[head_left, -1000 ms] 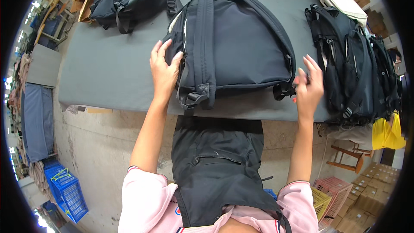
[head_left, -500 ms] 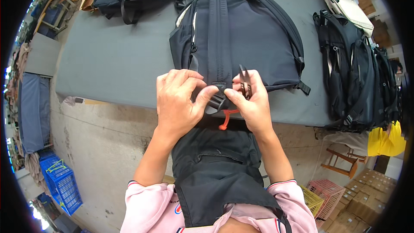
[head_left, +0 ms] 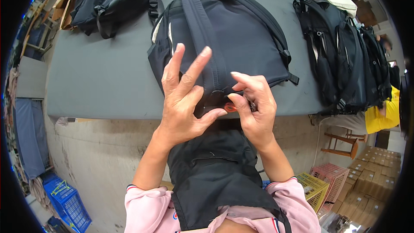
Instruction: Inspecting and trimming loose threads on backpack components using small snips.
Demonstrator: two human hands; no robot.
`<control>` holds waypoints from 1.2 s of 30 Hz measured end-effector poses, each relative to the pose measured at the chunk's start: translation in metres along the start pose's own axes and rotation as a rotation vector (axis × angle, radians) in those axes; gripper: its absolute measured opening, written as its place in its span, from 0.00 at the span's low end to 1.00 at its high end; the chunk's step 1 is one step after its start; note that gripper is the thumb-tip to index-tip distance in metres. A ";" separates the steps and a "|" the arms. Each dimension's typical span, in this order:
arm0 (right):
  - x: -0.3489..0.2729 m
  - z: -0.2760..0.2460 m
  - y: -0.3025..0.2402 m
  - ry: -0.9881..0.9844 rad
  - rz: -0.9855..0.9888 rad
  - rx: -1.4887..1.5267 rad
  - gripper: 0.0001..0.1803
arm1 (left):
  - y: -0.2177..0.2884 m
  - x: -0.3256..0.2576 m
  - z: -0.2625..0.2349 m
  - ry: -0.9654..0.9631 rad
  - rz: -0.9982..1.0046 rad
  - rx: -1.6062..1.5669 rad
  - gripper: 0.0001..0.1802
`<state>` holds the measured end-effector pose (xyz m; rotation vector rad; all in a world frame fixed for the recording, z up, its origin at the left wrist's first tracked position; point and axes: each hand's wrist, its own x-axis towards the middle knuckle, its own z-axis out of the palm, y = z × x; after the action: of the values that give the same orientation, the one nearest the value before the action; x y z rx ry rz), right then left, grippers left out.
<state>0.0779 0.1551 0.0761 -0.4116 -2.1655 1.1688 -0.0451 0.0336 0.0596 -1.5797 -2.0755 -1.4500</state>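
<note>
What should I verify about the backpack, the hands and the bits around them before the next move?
1. Backpack lying on the table: ok.
2. Left hand open, fingers spread: ok.
3. Strap fully in view: not ok, left hand covers part.
4. Right hand secure on the dark item: cannot tell, mostly hidden.
5. Red piece loose or attached: cannot tell, blurred.

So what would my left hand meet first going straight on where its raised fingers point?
Probably the dark backpack just beyond; whether the left hand touches it is unclear.
</note>
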 end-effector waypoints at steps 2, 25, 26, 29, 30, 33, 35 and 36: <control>0.006 0.003 0.008 -0.032 -0.087 -0.041 0.12 | 0.001 0.004 0.000 -0.107 0.049 0.016 0.22; -0.023 -0.019 0.015 0.049 0.106 -0.055 0.10 | 0.005 0.000 0.019 -0.123 -0.098 0.072 0.28; -0.022 -0.018 0.015 0.053 0.110 -0.058 0.10 | 0.005 0.000 0.020 -0.126 -0.096 0.078 0.28; -0.018 -0.015 0.014 0.056 0.088 -0.111 0.10 | 0.007 0.000 0.021 -0.130 -0.097 0.088 0.27; -0.017 -0.013 0.014 0.055 0.087 -0.110 0.10 | 0.007 0.000 0.021 -0.133 -0.102 0.089 0.27; -0.018 -0.009 0.013 0.115 -0.016 -0.259 0.11 | 0.007 0.000 0.023 -0.125 -0.106 0.079 0.28; -0.019 -0.007 0.012 0.154 -0.113 -0.374 0.12 | 0.009 0.000 0.023 -0.121 -0.116 0.073 0.28; -0.019 -0.006 0.012 0.154 -0.114 -0.375 0.12 | 0.009 0.000 0.022 -0.118 -0.126 0.067 0.28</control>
<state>0.0960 0.1556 0.0609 -0.5116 -2.2376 0.6453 -0.0291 0.0505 0.0534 -1.5701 -2.3034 -1.3387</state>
